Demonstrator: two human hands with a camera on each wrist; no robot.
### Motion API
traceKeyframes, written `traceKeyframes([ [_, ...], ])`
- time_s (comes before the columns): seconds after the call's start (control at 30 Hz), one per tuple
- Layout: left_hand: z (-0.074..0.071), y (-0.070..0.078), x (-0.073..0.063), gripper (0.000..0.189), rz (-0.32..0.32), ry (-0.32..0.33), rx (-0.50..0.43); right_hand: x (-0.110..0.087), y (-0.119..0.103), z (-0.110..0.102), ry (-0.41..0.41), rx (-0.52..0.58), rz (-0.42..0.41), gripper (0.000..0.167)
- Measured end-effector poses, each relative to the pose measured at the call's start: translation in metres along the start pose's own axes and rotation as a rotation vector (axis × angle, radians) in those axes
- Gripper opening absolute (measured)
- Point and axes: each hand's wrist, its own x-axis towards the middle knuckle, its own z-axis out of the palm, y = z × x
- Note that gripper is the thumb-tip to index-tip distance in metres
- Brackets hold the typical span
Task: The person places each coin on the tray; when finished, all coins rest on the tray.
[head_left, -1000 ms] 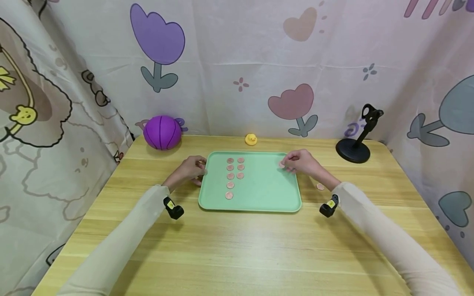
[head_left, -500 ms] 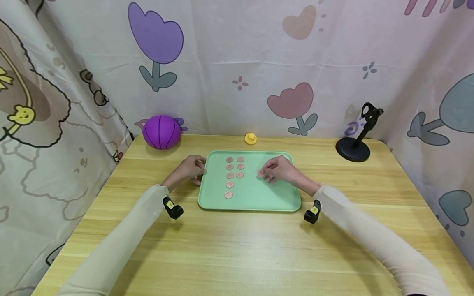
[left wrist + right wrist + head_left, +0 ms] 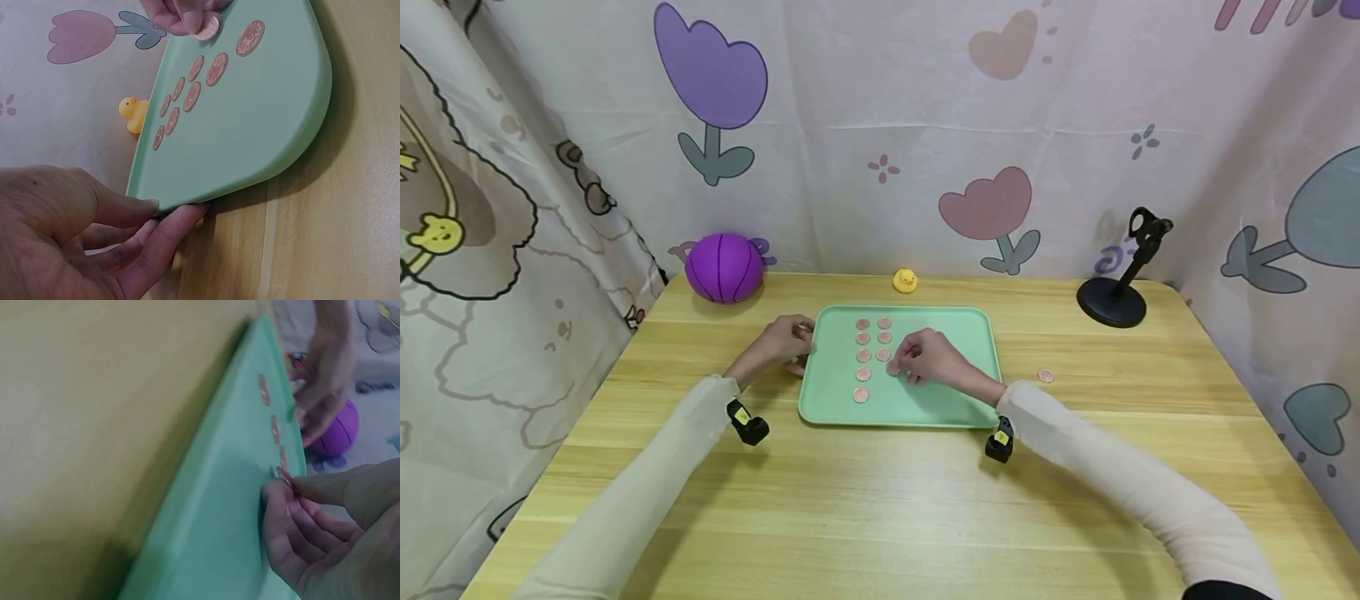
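Observation:
A pale green tray (image 3: 831,367) lies on the wooden table. On its left half, copper-coloured coins (image 3: 862,374) lie flat in two columns, the left column longer. My left hand (image 3: 781,342) grips the tray's left edge; in the left wrist view its thumb (image 3: 134,209) is on the rim, with fingers below. My right hand (image 3: 934,358) is over the tray and pinches one coin (image 3: 206,27) between thumb and fingers. That coin is tilted, near the lower end of the shorter column. Whether it touches the tray, I cannot tell.
Another coin (image 3: 1046,376) lies on the table right of the tray. Behind the tray sits a yellow rubber duck (image 3: 906,281). A purple ball (image 3: 725,267) is at the back left, and a black stand (image 3: 1112,302) at the back right, before a patterned curtain.
My right hand has moved left across the tray with the pinched coin, from the tray's right edge to the shorter column. My left hand has stayed on the tray's left edge.

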Motion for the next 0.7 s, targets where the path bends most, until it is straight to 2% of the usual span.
traceKeyframes([
  [0.33,-0.001,-0.002,0.000,0.053,-0.009,0.008,-0.006,0.003,-0.012,0.016,0.042,-0.219,-0.099,0.018],
  [0.7,0.001,0.001,0.000,0.056,-0.014,0.001,-0.022,0.007,-0.012,0.012,0.004,-0.226,-0.033,0.027],
])
